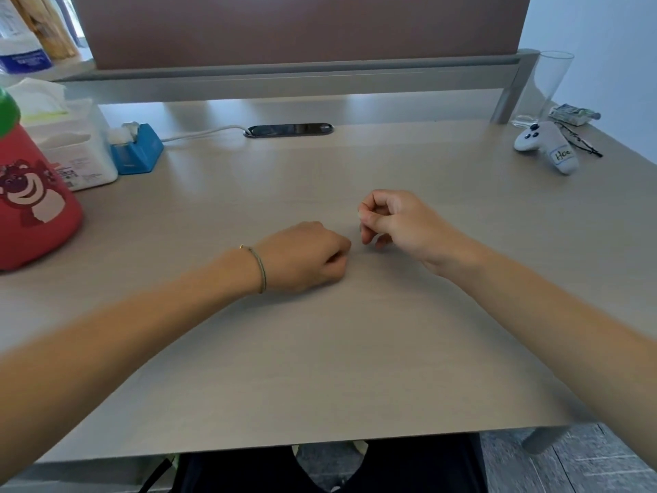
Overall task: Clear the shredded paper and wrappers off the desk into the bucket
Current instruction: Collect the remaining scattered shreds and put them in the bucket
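Note:
The red bucket point(35, 222), with a bear picture and a green top, stands at the desk's left edge. My left hand point(302, 259) rests on the middle of the desk point(320, 368), curled into a fist with a thin bracelet at the wrist. Just to its right, my right hand point(394, 222) hovers slightly above the desk with thumb and forefinger pinched together. I cannot tell whether either hand encloses a scrap. No shredded paper shows on the desk surface. A crumpled green and white packet point(574, 113) lies at the far right corner.
A white tissue box point(76, 147) and a blue tape dispenser point(137, 147) sit at the back left. A cable port point(288, 129) is at the back middle. A white game controller point(545, 144) and a tall clear glass point(545, 87) stand at the back right.

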`<state>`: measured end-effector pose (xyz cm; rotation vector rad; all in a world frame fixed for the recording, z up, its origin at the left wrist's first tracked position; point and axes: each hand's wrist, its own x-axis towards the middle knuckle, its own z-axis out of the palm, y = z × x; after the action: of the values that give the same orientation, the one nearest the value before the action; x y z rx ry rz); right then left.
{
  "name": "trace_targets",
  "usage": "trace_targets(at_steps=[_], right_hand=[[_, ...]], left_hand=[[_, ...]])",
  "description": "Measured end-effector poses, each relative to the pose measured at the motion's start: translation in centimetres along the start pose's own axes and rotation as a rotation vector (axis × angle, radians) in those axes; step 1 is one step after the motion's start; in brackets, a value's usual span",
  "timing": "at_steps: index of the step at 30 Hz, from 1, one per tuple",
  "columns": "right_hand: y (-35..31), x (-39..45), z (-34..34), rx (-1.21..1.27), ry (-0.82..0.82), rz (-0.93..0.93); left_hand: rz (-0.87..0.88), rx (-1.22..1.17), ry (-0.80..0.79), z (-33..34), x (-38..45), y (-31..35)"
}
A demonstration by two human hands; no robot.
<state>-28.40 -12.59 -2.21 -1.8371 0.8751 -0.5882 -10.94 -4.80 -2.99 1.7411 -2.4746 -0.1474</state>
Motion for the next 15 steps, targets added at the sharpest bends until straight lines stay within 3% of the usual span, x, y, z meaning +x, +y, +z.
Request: trace_targets(at_steps=[5,11,15], right_hand=[[-0.2,-0.1,0.3,0.047,0.008,0.026],[-1.5,0.6,1.0,0.143,-0.033,0.027],[-3.7,2.3,2.5,0.243,-0.079,0.018]], left_hand=[[-0.114,-0.397,0.246,0.4,-0.9,-0.8],[-0.283,-1.06,0.267,-0.9,-2.3,-1.5],[-0.34,-1.162,0.345,-3.4,-3.6,-3.2]])
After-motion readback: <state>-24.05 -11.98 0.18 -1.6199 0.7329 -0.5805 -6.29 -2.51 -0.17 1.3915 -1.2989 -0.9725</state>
